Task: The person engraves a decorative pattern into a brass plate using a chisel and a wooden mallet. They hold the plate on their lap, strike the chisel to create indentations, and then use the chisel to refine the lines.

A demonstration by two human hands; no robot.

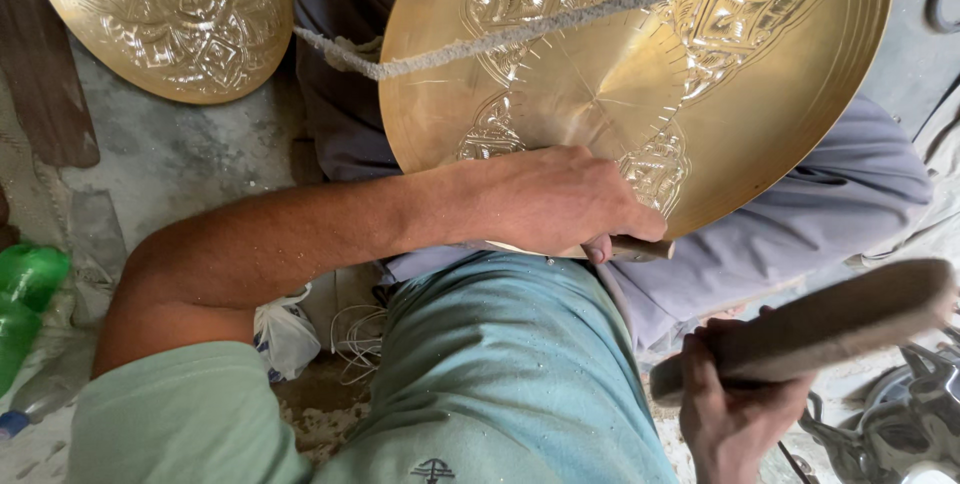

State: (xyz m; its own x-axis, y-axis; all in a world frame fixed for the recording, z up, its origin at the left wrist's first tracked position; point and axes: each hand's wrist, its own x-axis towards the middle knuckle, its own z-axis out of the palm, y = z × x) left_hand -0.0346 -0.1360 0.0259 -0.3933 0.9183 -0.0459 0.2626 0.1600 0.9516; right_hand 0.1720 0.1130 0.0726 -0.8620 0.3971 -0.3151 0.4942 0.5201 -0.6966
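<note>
A large round brass plate (640, 84) with embossed patterns rests tilted on my lap. My left hand (555, 199) lies over its lower edge, fingers closed around a small wooden-handled tool (640, 249) pressed against the plate. My right hand (735, 409), at the lower right, grips a thick wooden mallet (830, 319) held clear of the plate. A rough rope (560, 19) stretches across the plate's upper face.
A second embossed brass plate (165, 9) lies on the concrete floor at the upper left. A green plastic bottle (25, 299) sits at the left edge, a white bag (285, 334) and wires below my arm, metal parts (900, 424) at the lower right.
</note>
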